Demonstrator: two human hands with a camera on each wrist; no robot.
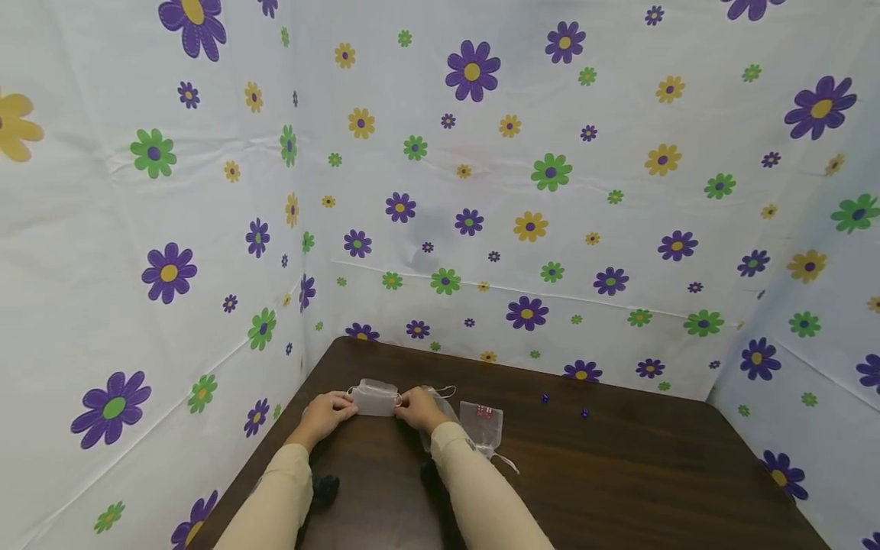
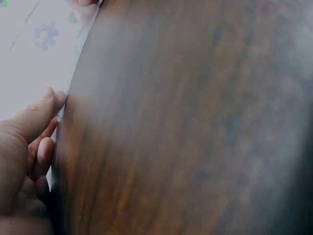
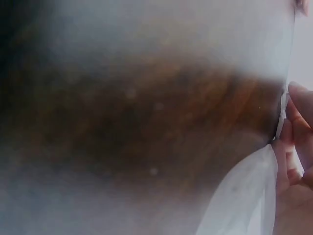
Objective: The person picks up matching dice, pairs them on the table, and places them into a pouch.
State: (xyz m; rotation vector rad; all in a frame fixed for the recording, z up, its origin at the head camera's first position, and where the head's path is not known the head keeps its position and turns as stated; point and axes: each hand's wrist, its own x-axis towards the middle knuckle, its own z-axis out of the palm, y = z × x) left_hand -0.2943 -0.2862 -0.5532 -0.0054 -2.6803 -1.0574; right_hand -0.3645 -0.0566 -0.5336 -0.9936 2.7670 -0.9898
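A small white sheer drawstring pouch [image 1: 375,398] lies sideways near the back left of the table, a string loop showing at each end. My left hand [image 1: 323,416] pinches its left end between thumb and fingers. At the other end, my right hand [image 1: 421,411] pinches the pouch by its right side. In the left wrist view the left hand [image 2: 29,142] has its thumb and fingertips together at the table's level. The right wrist view catches the right hand [image 3: 299,129] at the frame's edge, with pale sheer fabric [image 3: 239,196] below it.
Beside my right forearm lies another sheer pouch [image 1: 483,425] with small red dice on it or inside. A further pouch [image 1: 445,403] is partly hidden behind the right hand. Two small blue dice [image 1: 545,398] sit farther right on the dark wooden table [image 1: 632,473]. Flower-printed sheets [image 1: 440,153] surround the table.
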